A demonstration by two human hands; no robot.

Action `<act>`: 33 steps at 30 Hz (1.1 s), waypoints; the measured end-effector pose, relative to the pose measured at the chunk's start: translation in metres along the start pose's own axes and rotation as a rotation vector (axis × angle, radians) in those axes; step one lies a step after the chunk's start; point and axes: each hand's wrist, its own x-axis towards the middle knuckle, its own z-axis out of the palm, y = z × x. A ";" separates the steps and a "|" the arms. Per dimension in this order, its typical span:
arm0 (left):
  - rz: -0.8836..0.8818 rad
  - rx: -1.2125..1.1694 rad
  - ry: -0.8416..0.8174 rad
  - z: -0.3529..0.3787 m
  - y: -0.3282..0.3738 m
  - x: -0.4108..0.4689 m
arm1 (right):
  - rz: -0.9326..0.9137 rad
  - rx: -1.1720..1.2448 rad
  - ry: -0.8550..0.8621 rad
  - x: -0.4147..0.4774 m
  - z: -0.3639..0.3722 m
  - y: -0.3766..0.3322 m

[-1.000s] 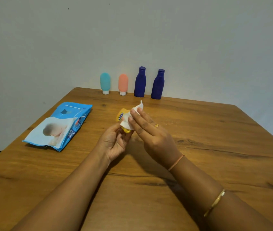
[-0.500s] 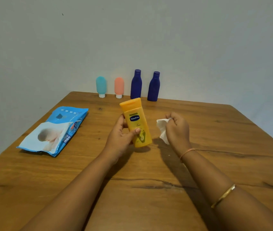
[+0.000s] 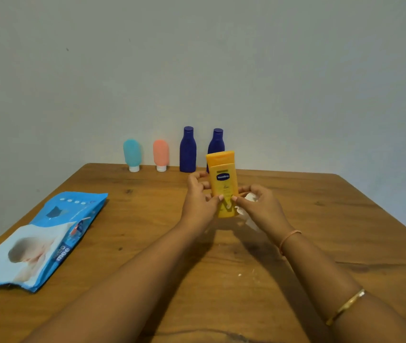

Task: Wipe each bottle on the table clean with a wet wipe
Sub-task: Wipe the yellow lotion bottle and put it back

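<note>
A yellow lotion bottle (image 3: 222,180) stands upright, cap up, above the middle of the wooden table (image 3: 147,243). My left hand (image 3: 199,201) grips its left side. My right hand (image 3: 259,206) touches its right side with thumb and fingertip while a crumpled white wet wipe (image 3: 247,206) is tucked in the palm. Along the far edge stand a teal tube (image 3: 132,154), a coral tube (image 3: 161,154) and two dark blue bottles (image 3: 188,149) (image 3: 216,142); the yellow bottle hides the lower part of the right one.
A blue wet-wipe pack (image 3: 46,238) lies flat near the table's left edge. A plain grey wall rises right behind the row of bottles. Small white specks (image 3: 239,275) lie on the wood between my forearms.
The yellow bottle went from being rubbed with the wipe to upright in my left hand. Now it has moved farther and rightward, and my right hand has come back against it with the wipe.
</note>
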 end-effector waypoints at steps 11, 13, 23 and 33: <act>-0.037 -0.050 -0.081 0.079 -0.028 0.109 | -0.002 -0.203 0.166 0.114 -0.030 0.054; -0.034 -0.016 -0.085 0.090 -0.033 0.128 | 0.000 -0.287 0.192 0.135 -0.032 0.061; 0.009 0.068 0.022 0.111 -0.053 0.199 | -0.056 -0.431 0.224 0.216 -0.032 0.075; 0.040 0.202 0.038 0.119 -0.072 0.216 | 0.068 -0.407 0.224 0.237 -0.022 0.095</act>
